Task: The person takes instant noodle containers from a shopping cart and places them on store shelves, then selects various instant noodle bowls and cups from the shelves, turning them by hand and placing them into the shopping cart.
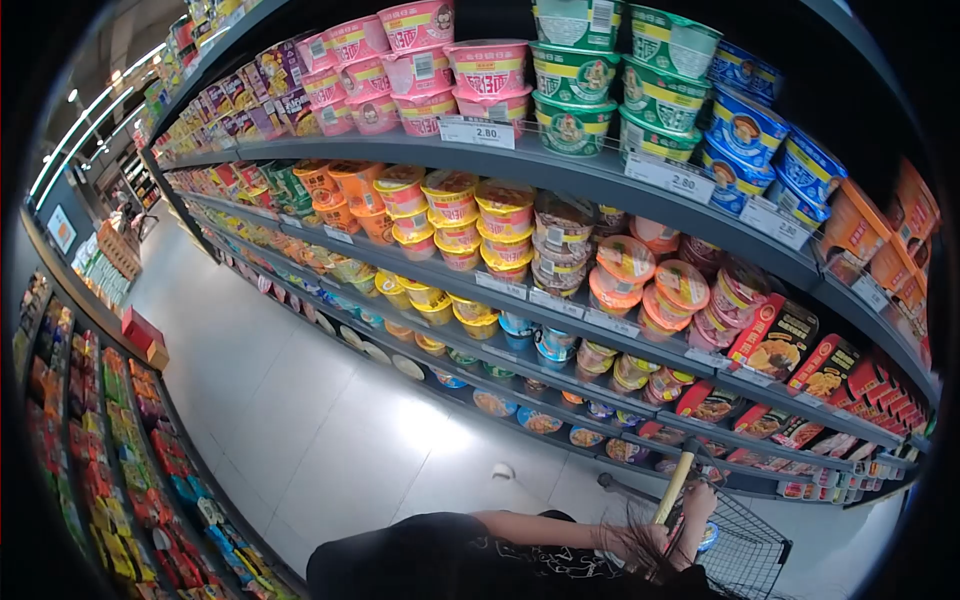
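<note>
Though partly hidden, cart handle (674, 487) beside hands (700, 499).

The person wears a loose black fabric top (400, 565) with a short, plain black sleeve (440, 530) and a pale, outline-style print (560, 560) across the front, its motif too blurred to read. Long, thin strands of dark hair (650, 543) hang loose over the print's edge, wispy and uneven at their ends.
</note>
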Demonstrator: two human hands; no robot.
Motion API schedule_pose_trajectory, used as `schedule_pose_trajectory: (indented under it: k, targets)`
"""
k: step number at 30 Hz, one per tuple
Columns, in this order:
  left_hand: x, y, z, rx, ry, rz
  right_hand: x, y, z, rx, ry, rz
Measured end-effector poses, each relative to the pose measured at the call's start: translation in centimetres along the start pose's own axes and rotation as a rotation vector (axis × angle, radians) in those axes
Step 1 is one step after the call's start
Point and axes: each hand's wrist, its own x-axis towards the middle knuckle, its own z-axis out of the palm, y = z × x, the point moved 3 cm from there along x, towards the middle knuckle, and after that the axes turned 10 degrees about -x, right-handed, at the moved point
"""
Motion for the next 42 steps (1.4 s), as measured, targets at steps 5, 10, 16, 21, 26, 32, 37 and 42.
schedule_pose_trajectory:
  k: [5, 10, 16, 21, 26, 32, 37, 42]
  targets:
    - [-3.2, 0.0, -2.8, -0.041, 0.152, 0.235, -0.3, -2.8, 0.8, 0.04, -0.116, 0.044]
    - [-5.8, -0.2, -4.7, 0.153, -0.148, 0.249, -0.6, -6.6, 0.6, 0.132, -0.067, 0.016]
    - [-7.6, -0.1, -8.4, 0.176, -0.232, 0.009, -0.6, -10.5, 2.9, 0.0, -0.025, 0.018]
    - [-8.9, 1.2, -12.0, 0.253, -0.208, -0.098, -0.5, -14.9, 0.5, -0.019, -0.091, 0.053]
    - [-12.3, 1.3, -13.0, 0.17, -0.084, -0.038, -1.2, -17.7, 1.3, -0.01, -0.055, 0.097]
    - [-17.4, 0.8, -13.5, 0.079, -0.163, 0.014, -2.4, -22.6, -1.7, 0.013, -0.083, 0.083]
    - [-21.3, 2.4, -16.1, 0.099, -0.114, 0.003, -3.4, -27.2, -2.2, -0.018, -0.001, 0.052]
    - [-24.8, 2.6, -17.9, -0.062, -0.145, -0.133, -4.2, -31.5, -2.5, -0.017, 0.015, 0.061]
